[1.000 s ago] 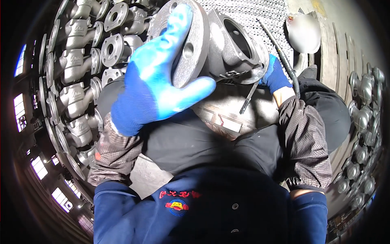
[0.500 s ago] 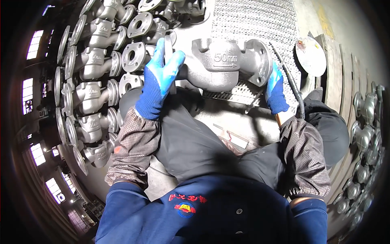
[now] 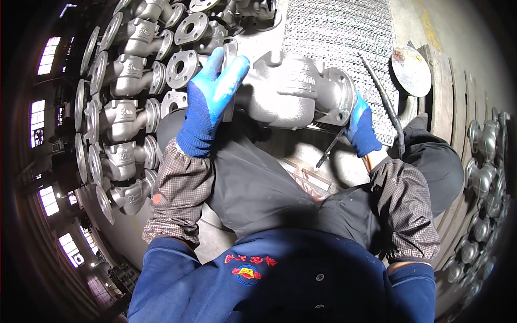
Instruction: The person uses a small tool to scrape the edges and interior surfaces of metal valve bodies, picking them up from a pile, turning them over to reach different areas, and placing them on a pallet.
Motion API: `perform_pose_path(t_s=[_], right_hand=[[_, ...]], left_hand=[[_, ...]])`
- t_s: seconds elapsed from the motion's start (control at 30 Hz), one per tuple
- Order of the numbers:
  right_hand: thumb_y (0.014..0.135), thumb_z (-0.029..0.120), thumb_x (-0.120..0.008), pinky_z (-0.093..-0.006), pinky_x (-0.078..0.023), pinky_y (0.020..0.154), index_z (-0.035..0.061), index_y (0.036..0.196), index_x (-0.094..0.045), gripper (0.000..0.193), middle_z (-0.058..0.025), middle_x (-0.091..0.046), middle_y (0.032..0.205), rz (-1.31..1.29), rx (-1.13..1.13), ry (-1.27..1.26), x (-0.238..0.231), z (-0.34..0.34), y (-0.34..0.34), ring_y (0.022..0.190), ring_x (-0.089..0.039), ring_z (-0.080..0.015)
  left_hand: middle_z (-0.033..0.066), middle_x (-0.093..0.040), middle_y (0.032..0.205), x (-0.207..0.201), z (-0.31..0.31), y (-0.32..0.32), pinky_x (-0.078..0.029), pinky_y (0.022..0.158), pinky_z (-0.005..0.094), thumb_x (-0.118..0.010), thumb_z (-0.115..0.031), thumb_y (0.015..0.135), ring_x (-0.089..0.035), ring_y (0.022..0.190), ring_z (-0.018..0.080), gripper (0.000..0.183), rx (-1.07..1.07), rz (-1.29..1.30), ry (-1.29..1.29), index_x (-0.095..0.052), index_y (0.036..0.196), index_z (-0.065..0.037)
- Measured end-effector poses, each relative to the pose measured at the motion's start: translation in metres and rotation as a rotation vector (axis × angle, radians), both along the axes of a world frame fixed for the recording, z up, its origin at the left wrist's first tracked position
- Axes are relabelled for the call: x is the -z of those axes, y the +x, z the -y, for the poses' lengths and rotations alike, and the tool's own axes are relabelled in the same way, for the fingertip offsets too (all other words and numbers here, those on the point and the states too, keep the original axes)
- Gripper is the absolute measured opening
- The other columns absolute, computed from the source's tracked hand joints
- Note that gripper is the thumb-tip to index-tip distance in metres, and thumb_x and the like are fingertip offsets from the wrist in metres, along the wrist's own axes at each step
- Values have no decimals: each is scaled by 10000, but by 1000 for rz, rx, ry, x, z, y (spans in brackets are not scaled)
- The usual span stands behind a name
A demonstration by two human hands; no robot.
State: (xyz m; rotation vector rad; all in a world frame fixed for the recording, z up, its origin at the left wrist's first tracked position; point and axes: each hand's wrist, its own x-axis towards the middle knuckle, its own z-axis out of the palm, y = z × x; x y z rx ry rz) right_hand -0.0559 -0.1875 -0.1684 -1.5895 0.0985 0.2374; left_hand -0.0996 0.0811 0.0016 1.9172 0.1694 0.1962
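A grey cast-metal valve body with a flange at each end lies between my hands, tilted, above a patterned metal grate. My left hand, in a blue coated glove, grips its left flange with thumb and forefinger spread over the rim. At the other end, my gloved right hand closes on the right flange from its outer side; some of those fingers are behind it. A thin dark rod slants down from beneath the right flange; whether my right hand holds it too cannot be made out.
Rows of similar valve bodies stand close on the left. A black hose or cable crosses the grate. A round paint-stained white lid lies beside wooden slats at right, with more castings beyond.
The valve body has tilted and rolled between my hands, its right end dropping slightly. My right hand has shifted a little left and down; the thin dark rod shows more clearly.
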Motion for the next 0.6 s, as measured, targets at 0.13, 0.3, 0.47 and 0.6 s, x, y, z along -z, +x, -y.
perform_pose_path(t_s=[0.13,0.3,0.47,0.6], right_hand=[[997,342,-413,-311,-468,813,64,1184,-594,380,-39,-635,1021,-309,87,420,12,11,6,930,-569,-157],[865,192,-597,-412,-512,772,-37,1144,-511,372,-167,-644,988,296,-187,-241,49,36,32,913,-629,-332],[791,121,-677,-414,-507,727,-32,1146,-494,428,-212,-628,923,413,-122,-530,35,42,30,854,-611,-358],[812,-7,-590,-348,-494,614,15,1254,-476,457,-93,-595,845,461,-179,-686,31,37,0,717,-541,-194]], left_hand=[[217,-571,1231,-14,11,5,-469,905,258,-708,-232,862,-572,1088,188,714,-49,-8,196,-363,1364,139],[276,-439,1393,-19,25,7,-379,1060,344,-743,-252,763,-464,1294,316,781,179,146,379,-390,1367,96],[250,-548,1291,-20,35,12,-481,940,349,-774,-260,732,-621,1099,303,824,243,109,721,-388,1382,68],[216,-481,1385,-11,27,16,-444,988,324,-740,-145,780,-558,1195,239,753,250,234,465,-366,1396,75]])
